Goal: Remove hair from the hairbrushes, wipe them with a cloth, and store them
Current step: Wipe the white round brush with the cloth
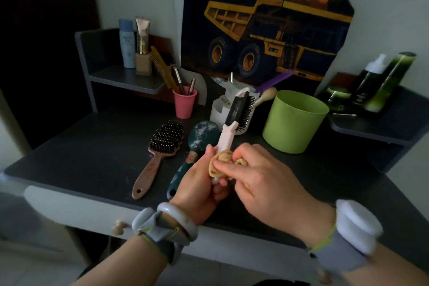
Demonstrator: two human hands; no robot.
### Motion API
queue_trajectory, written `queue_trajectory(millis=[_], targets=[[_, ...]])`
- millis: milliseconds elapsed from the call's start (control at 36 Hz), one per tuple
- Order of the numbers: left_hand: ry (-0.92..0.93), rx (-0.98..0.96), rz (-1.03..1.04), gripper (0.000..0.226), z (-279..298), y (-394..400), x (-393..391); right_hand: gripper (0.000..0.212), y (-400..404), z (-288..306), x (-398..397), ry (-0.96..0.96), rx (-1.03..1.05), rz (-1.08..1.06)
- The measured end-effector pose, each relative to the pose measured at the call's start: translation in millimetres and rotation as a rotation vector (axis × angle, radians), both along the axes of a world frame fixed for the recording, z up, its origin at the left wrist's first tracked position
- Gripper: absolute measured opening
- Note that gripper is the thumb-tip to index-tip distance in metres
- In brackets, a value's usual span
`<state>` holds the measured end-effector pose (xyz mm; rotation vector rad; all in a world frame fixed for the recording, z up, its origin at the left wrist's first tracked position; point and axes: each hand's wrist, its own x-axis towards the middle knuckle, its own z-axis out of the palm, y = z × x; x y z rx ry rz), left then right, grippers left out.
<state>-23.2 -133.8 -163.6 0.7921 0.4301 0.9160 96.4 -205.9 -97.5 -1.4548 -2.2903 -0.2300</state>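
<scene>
My left hand (199,183) grips the pale pink handle of a black-bristled hairbrush (240,109), held upright over the dark table (92,146). My right hand (262,172) presses a small tan cloth (220,161) around that handle. A brown hairbrush (160,148) lies bristles up on the table to the left. Beside it lies a dark green hairbrush (202,134), back side up, its handle partly hidden by my left hand.
A green tub (294,121) stands at the right, a pink cup (184,103) with pencils and a white holder (218,111) behind the brushes. Bottles (127,42) and a yellow comb (160,65) sit on the left shelf, green bottles (383,81) on the right shelf.
</scene>
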Motion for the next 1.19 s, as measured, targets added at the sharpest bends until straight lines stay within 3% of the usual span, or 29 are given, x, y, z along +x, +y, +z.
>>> queue_trajectory(millis=[167, 389, 583, 667, 750, 861, 1083, 1194], targets=[[-0.003, 0.118, 0.005, 0.021, -2, -4, 1, 0.041, -2, 12, 17, -0.013, 0.027, -0.033], [-0.001, 0.082, -0.1, 0.049, -2, -4, -3, 0.041, 4, 16, 28, -0.038, 0.179, -0.131], [0.097, 0.147, -0.11, 0.066, -4, -3, -2, 0.037, 17, 27, 28, -0.215, 0.234, -0.189], [0.136, 0.168, -0.096, 0.055, -2, -4, -2, 0.033, 21, 22, 24, -0.3, 0.205, -0.172], [0.147, 0.205, -0.102, 0.02, 3, -7, -3, 0.032, 22, 13, 21, -0.336, 0.174, -0.155], [0.209, 0.256, -0.091, 0.032, 4, -9, -2, 0.03, 27, 11, 25, -0.373, 0.168, -0.184], [0.269, 0.303, -0.144, 0.027, 0, -7, 1, 0.027, 48, 33, 41, -0.446, 0.22, -0.403], [0.251, 0.285, -0.133, 0.031, 0, -8, 1, 0.022, 45, 25, 29, -0.405, 0.177, -0.37]])
